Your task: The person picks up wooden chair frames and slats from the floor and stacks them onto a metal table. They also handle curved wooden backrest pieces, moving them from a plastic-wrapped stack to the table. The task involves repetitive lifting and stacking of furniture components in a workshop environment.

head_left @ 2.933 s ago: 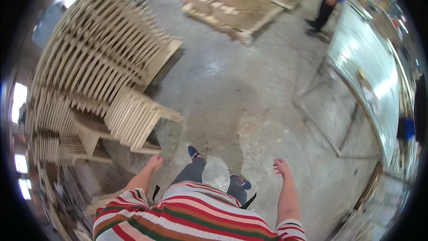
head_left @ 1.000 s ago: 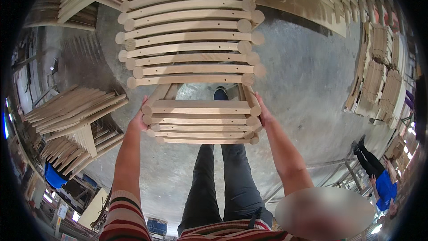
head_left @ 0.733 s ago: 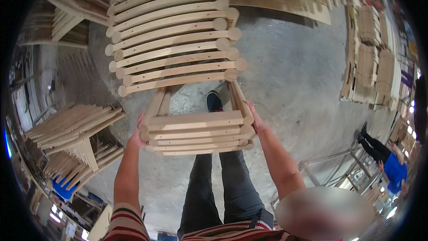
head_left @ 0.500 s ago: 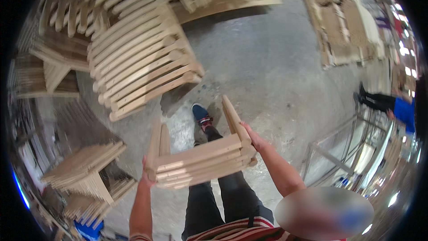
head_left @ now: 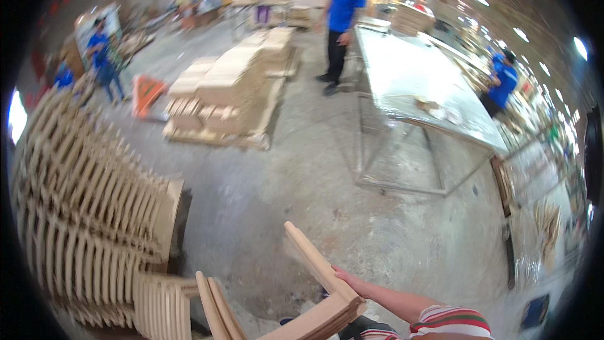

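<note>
Several pale U-shaped wooden frames [head_left: 314,318], nested together, reach in from the lower edge, with their leg ends pointing away from me. My right hand [head_left: 349,280] is closed around their right-hand corner, with the fingers partly hidden behind the wood. Two legs [head_left: 220,308] stand out on the frames' left side. The lower edge cuts off that left end, and my left hand does not show. Just left of the legs is a stack of similar slatted wooden frames [head_left: 162,305].
Large stacked wooden frames [head_left: 82,214] fill the left. A pallet of wooden boards [head_left: 226,88] stands ahead. To the right is a metal-legged table [head_left: 415,69] with a shiny top. A person in blue [head_left: 343,12] stands beside it; other people are farther off.
My view has swung up and away from the floor at my feet, bringing the wider workshop into sight. The held frames now sit lower in view, and my left hand has left it.
</note>
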### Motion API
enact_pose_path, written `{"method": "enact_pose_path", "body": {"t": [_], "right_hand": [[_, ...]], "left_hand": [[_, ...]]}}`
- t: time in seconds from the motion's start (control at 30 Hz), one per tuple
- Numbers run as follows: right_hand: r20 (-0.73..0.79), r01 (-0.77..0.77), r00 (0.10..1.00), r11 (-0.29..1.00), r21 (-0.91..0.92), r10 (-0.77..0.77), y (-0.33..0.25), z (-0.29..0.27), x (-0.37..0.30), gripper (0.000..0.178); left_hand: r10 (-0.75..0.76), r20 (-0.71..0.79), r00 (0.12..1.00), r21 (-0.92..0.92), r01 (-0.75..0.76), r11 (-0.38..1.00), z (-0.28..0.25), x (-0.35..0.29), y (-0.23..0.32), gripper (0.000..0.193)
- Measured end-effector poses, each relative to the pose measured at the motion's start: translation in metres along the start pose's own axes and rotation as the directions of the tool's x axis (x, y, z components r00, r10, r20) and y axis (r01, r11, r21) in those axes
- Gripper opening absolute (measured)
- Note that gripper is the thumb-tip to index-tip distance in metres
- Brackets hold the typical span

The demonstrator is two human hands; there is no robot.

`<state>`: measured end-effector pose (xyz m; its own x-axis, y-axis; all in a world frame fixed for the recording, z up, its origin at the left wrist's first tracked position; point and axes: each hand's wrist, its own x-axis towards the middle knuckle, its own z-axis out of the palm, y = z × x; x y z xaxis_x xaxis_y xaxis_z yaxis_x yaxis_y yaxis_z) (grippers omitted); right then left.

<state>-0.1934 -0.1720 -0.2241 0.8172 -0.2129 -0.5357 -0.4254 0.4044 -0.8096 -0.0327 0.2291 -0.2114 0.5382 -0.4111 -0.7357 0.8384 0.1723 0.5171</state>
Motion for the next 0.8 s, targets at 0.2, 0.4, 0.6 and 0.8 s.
{"method": "enact_pose_path", "body": {"t": [0.2, 0.4, 0.6, 0.8], "right_hand": [[-0.286, 0.262, 0.936, 0.95, 0.17, -0.206, -0.045, -0.119, -0.17, 0.072], [-0.516, 0.589, 0.728, 0.798, 0.13, -0.452, -0.054, -0.284, -0.299, 0.074], [-0.704, 0.666, 0.564, 0.742, 0.077, -0.432, -0.07, -0.415, -0.4, 0.078], [-0.803, 0.688, 0.48, 0.719, 0.096, -0.352, -0.103, -0.516, -0.445, 0.078]], "left_hand": [[0.027, 0.2, 0.979, 0.314, -0.09, 0.945, 0.179, -0.01, 0.005, 0.081], [0.004, 0.446, 0.895, 0.453, -0.229, 0.862, 0.376, -0.022, -0.07, 0.082], [-0.09, 0.681, 0.727, 0.468, -0.336, 0.818, 0.531, -0.008, -0.152, 0.083], [-0.12, 0.735, 0.668, 0.515, -0.434, 0.739, 0.686, 0.006, -0.219, 0.088]]}}
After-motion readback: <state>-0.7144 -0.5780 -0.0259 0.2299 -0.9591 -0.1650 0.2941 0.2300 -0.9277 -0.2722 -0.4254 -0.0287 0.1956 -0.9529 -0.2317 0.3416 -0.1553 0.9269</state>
